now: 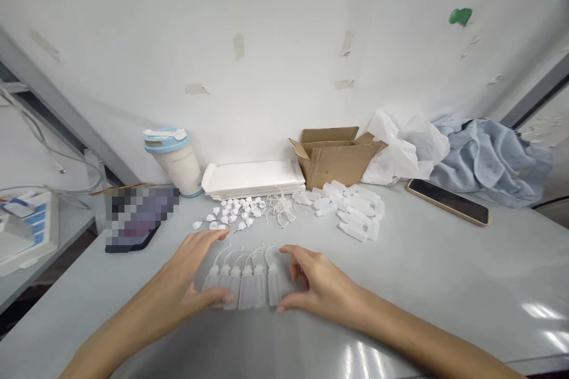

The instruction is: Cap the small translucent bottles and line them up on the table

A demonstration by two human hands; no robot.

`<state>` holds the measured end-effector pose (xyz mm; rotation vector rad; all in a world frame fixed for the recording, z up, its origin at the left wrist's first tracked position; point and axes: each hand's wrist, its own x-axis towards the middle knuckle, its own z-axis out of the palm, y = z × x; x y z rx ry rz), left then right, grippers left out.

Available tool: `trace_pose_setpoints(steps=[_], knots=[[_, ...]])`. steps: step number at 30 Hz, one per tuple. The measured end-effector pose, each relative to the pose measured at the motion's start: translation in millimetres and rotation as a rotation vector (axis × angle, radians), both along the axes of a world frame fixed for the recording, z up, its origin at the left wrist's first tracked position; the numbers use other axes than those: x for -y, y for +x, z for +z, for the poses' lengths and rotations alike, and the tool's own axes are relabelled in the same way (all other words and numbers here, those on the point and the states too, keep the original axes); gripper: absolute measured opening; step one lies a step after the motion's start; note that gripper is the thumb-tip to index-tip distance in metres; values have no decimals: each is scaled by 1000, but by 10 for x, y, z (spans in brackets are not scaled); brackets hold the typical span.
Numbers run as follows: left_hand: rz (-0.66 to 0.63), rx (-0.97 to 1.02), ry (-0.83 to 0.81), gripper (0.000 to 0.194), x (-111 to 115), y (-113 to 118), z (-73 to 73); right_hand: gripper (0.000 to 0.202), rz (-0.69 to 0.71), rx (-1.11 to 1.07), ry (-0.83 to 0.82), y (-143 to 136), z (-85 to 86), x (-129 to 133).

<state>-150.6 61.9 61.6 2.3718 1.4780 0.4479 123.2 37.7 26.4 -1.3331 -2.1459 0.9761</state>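
Left hand (190, 280) curved, thumb and fingers apart; right hand (319, 284) likewise; contact unclear. Six translucent squeeze bottles (246, 290) in a row between them on tabletop (422, 272). Probably light, soft-walled, slightly slippery, not fragile; grip bodies, curved tubes (266, 254) look bendy. One cardboard box (335, 167), one smartphone (448, 202) at right; white caps (235, 210), loose bottles (355, 207) too jumbled to count.

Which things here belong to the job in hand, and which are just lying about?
Likely the job's:
row of translucent plastic bottles with thin white tubes, between left hand and right hand
small white plastic caps
tangled thin white strands
loose translucent plastic bottles

Probably just lying about:
cream cup with pale-blue lid
tan-edged black phone
crumpled pale-blue cloth
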Motion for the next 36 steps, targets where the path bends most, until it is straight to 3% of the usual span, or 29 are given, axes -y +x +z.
trace_pose_setpoints(steps=[3,7,14,29,36], knots=[[42,-27,-41,87,156,-135,-239,89,13,155,14,-116,-42,69],[40,-26,-109,89,211,-160,-394,88,16,275,64,-231,-69,43],[-4,-53,-104,73,166,-49,-379,85,40,343,100,-304,-46,7],[-49,-168,22,66,124,1,-454,75,60,409,194,-407,-39,-55],[-54,-237,-51,63,9,31,-360,76,38,425,228,-414,-21,-137]])
